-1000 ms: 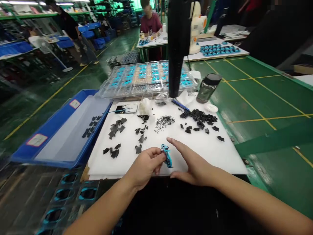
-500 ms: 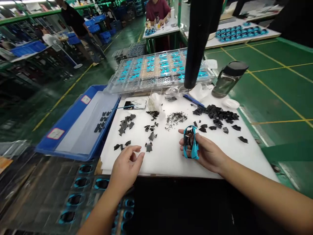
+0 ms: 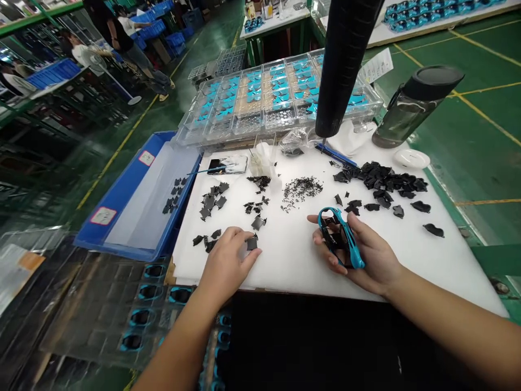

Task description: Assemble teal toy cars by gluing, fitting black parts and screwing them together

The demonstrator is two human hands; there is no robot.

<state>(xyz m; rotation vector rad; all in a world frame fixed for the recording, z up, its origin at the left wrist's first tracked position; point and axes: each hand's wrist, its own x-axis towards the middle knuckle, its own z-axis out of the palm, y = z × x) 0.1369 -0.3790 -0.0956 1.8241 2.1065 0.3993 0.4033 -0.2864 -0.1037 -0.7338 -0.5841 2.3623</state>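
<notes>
Left hand [image 3: 228, 264] moved to black piece [image 3: 252, 243], left of blue frame [image 3: 350, 240]; can't tell if pinching. Right hand [image 3: 373, 254] grip pinches frame.

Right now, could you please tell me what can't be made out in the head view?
Head view:
Right hand: finger parts, hidden behind the blue shell.
Dark piece: whether the left hand, overlapping its edge, touches it.
Nearer bin label: writing too small.
Black pole: top cut off by upper edge.
</notes>
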